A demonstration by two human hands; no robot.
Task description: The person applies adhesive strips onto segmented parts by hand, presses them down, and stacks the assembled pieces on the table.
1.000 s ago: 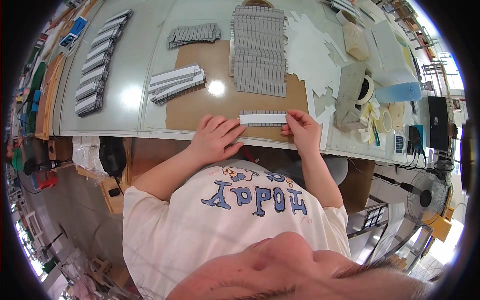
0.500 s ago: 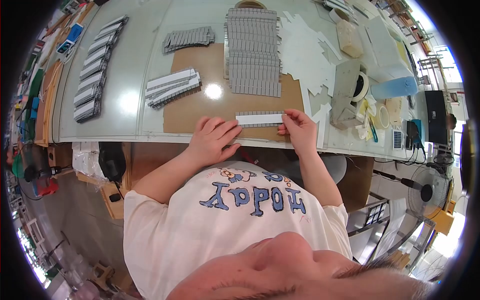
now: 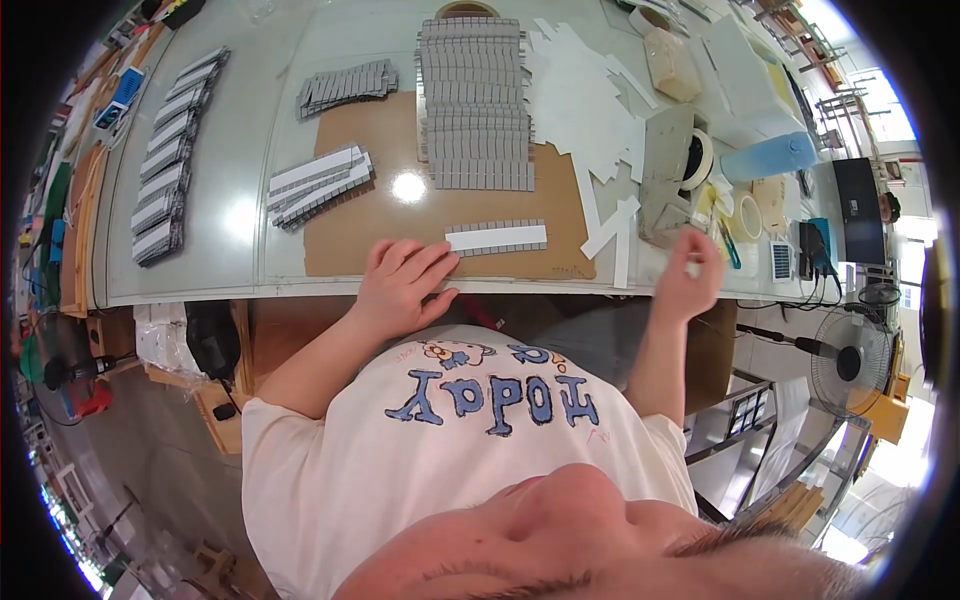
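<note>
While the brown board lies before you, near the grey tape dispenser your right hand half-curls (holding anything: cannot tell); your left hand, loosely spread, apparently steadies the white-faced segmented strip on the board. Next move calls for keeping it flat.

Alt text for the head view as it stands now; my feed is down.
A person's left hand rests at the near-left end of a white-topped grey strip on a brown board. The right hand is apart, further right. Stacked grey strips lie beyond.
</note>
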